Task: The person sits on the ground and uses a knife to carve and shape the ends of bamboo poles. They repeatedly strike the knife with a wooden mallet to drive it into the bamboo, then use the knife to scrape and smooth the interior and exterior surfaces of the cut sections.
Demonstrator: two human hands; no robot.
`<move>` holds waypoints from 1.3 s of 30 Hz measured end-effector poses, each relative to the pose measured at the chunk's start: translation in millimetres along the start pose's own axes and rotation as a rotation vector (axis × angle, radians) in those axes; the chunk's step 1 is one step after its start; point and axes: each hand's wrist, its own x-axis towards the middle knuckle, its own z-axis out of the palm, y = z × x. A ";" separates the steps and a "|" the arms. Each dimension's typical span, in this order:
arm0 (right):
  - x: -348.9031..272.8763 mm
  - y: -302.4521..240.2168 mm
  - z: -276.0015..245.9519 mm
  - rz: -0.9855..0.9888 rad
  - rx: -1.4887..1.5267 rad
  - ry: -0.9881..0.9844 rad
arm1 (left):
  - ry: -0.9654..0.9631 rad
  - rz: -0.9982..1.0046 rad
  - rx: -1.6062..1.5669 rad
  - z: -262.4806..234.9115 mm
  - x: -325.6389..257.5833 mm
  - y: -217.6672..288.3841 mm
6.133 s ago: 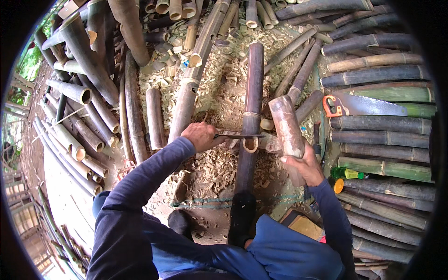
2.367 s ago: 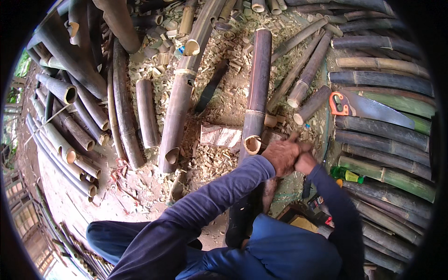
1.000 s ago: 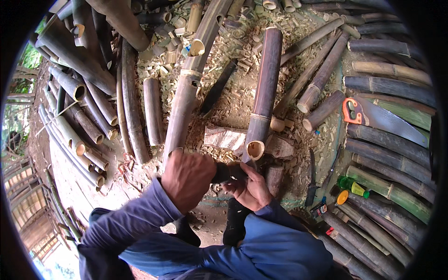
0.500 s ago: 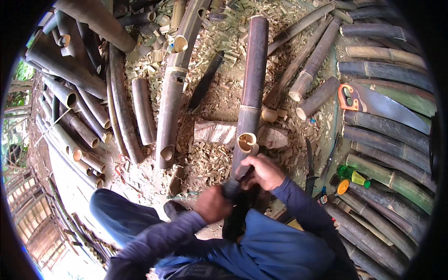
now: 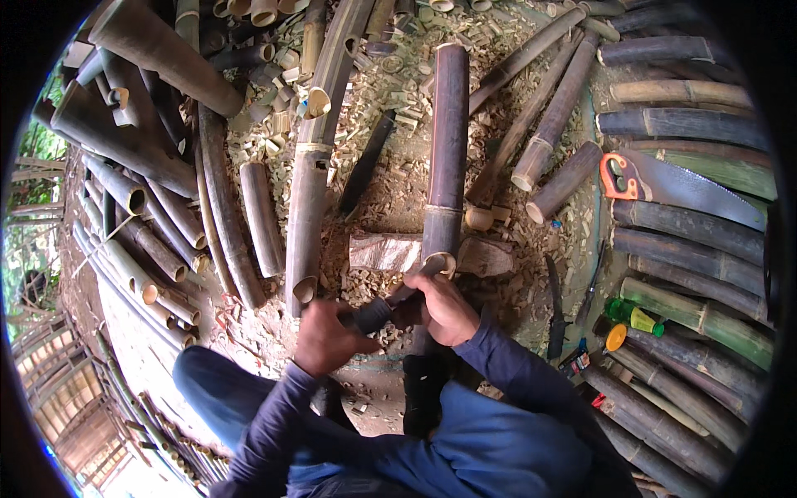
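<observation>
A long dark bamboo pole (image 5: 448, 149) lies straight ahead, its cut open end (image 5: 440, 266) resting on a wooden block (image 5: 382, 249). My left hand (image 5: 325, 339) is closed around the dark handle of a knife (image 5: 372, 315). The blade runs up to the pole's open end. My right hand (image 5: 448, 309) is wrapped over the tool just below that end, touching the pole; the blade is mostly hidden under it.
Bamboo poles and short cut tubes (image 5: 261, 217) lie all around on ground covered in chips. A handsaw with an orange handle (image 5: 664, 183) lies on poles at right. A second dark blade (image 5: 365, 166) lies left of the pole. Green and yellow caps (image 5: 631, 317) sit at right.
My left hand has moved up and left along the handle, and the handle now shows between my hands. My right hand stays at the pole's open end.
</observation>
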 end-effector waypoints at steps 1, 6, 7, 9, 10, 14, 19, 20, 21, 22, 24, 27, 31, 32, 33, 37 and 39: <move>-0.8 -5.0 -1.3 0.034 0.057 -0.064 | -0.023 0.003 0.130 -22.5 9.0 29.9; 3.5 4.8 -32.9 0.015 0.591 -0.364 | 0.023 0.415 0.717 -37.6 16.8 118.5; 2.3 8.9 -28.3 0.038 0.694 -0.267 | 0.040 0.561 0.856 -28.2 14.2 131.9; 0.3 15.6 -22.1 0.029 0.804 -0.171 | 0.044 0.811 1.241 -1.3 12.5 154.2; 0.1 20.4 -20.5 0.014 0.809 -0.189 | -0.031 0.784 1.188 -6.2 13.4 153.6; 0.1 41.4 -13.0 -0.054 0.816 -0.415 | -0.119 0.784 1.048 -55.8 42.7 125.3; -21.0 29.0 -24.1 0.071 0.327 -0.196 | -0.429 0.271 0.534 -17.4 37.1 25.0; -22.3 33.4 -35.6 0.002 0.128 -0.067 | -0.387 0.243 0.409 12.8 17.8 2.3; -16.5 38.0 -50.2 -0.075 -0.071 0.059 | -0.364 0.139 0.250 37.3 -2.9 12.4; -13.6 37.8 -60.8 -0.158 -0.275 0.182 | -0.331 0.039 0.091 65.1 -23.7 28.8; -13.8 21.7 -85.5 -0.275 -0.789 0.051 | -0.226 0.102 0.084 144.5 -41.0 -1.8; -28.4 23.2 -67.2 -0.287 -0.673 0.219 | -0.119 -0.116 -0.139 153.9 -48.8 24.9; -37.5 22.3 -36.1 -0.239 -0.657 0.217 | -0.141 0.030 -0.445 121.4 -50.4 -24.2; -34.6 19.4 -24.4 -0.235 -0.660 0.196 | -0.095 0.005 -0.383 109.6 -49.1 -29.9; -17.6 25.0 -23.7 -0.247 -0.474 0.135 | -0.057 -0.009 -0.315 94.4 -40.2 -29.5; 6.9 21.6 -7.2 -0.154 -0.022 0.035 | 0.033 0.054 0.165 1.3 6.0 3.9; -0.6 11.4 -1.9 -0.151 0.227 -0.079 | 0.010 0.129 0.410 -35.0 25.0 49.5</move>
